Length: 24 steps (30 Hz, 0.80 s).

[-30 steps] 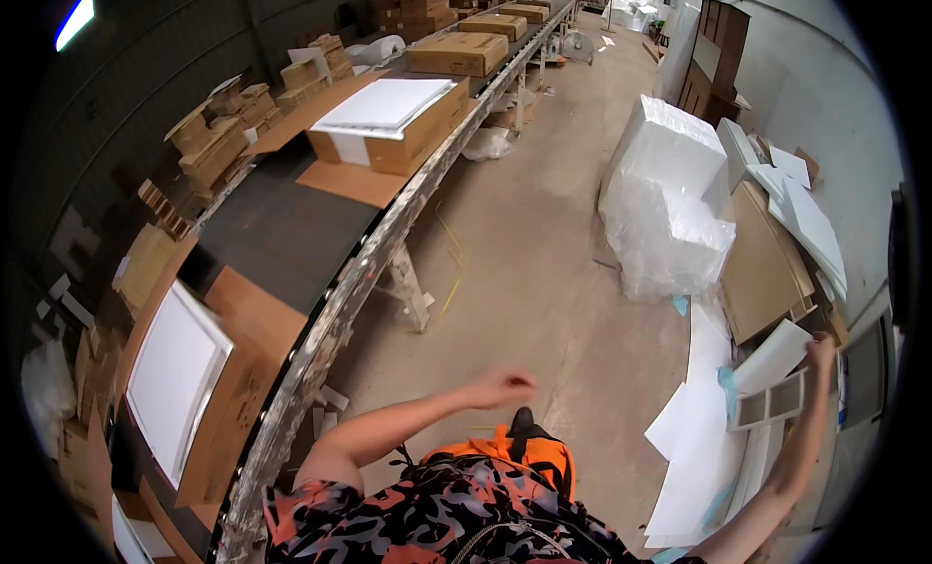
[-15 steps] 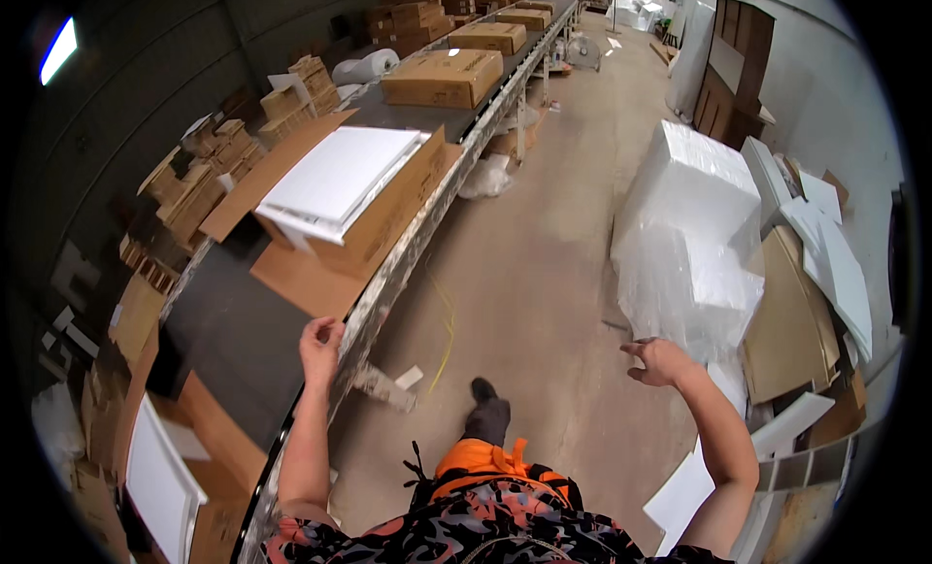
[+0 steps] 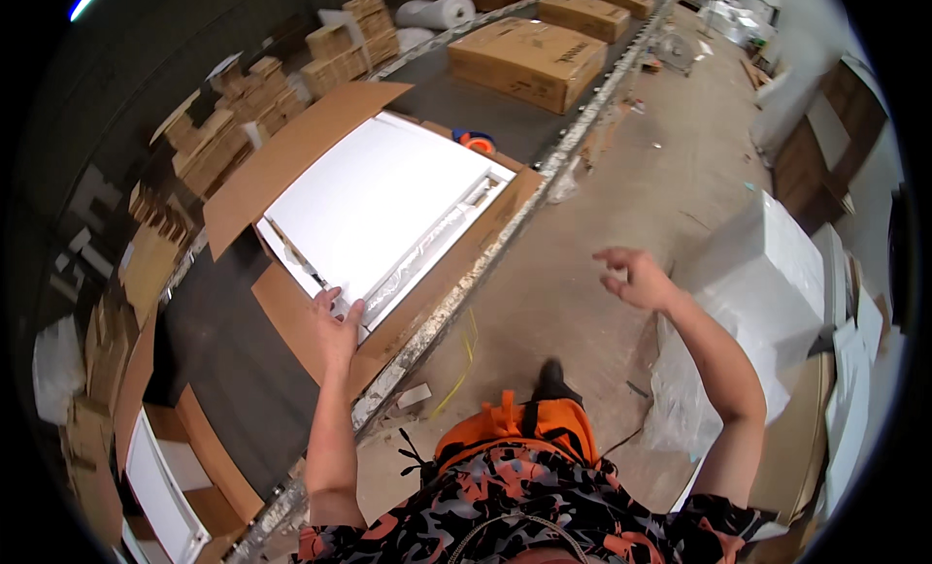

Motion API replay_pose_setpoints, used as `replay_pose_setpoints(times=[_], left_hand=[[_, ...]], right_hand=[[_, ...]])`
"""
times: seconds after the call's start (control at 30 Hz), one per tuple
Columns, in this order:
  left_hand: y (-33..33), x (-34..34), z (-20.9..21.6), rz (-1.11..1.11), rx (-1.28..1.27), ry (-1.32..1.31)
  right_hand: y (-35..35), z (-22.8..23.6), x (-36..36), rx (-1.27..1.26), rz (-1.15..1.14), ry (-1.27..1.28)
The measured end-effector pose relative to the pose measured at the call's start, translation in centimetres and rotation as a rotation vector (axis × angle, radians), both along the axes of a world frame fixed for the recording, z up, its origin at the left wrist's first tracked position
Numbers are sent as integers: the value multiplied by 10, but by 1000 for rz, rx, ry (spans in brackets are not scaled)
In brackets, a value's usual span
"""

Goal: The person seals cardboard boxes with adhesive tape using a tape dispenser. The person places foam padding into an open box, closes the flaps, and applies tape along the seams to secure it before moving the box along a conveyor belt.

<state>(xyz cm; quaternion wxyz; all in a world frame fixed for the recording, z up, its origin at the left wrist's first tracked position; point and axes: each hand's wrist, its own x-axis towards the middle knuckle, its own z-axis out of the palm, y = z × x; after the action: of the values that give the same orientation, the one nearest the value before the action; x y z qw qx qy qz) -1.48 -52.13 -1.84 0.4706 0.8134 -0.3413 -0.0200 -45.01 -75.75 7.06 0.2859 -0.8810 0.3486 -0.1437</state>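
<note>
An open cardboard carton (image 3: 456,273) rests on the dark conveyor belt, its flaps folded outward. Inside it lies a large flat white panel (image 3: 379,190), with narrow white strips and clear wrap along its right side. At the carton's near corner is my left hand (image 3: 337,331), fingers and thumb spread, at or just over the edge of the white contents; whether it touches them is hard to tell. My right hand (image 3: 636,278) hangs in the air above the floor, fingers loosely apart and holding nothing. A blue and orange tape dispenser (image 3: 474,140) shows by the carton's far side.
Closed cartons (image 3: 529,59) stand farther along the belt (image 3: 233,316). Another open carton (image 3: 209,447) with white panels sits at near left. On the right are plastic-wrapped white blocks (image 3: 757,263) and leaning boards (image 3: 845,409). Stacked cardboard pieces (image 3: 262,103) line the far side.
My view has turned left and moved nearer the open carton. My left hand has reached the carton's near corner and its fingers have spread. The tape dispenser has come into sight.
</note>
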Motion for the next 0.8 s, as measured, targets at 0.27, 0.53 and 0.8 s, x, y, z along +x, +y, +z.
replay_pose_setpoints(times=[0.27,0.53,0.8], left_hand=[[-5,-22,19,60,225,224],[-15,-56,47,281,472,117],[-34,-75,42,543,19,-1]], right_hand=[[-212,-13,206,-219,265,-305],[-207,-18,296,-352,925,451],[-214,-26,292,-348,906,323]])
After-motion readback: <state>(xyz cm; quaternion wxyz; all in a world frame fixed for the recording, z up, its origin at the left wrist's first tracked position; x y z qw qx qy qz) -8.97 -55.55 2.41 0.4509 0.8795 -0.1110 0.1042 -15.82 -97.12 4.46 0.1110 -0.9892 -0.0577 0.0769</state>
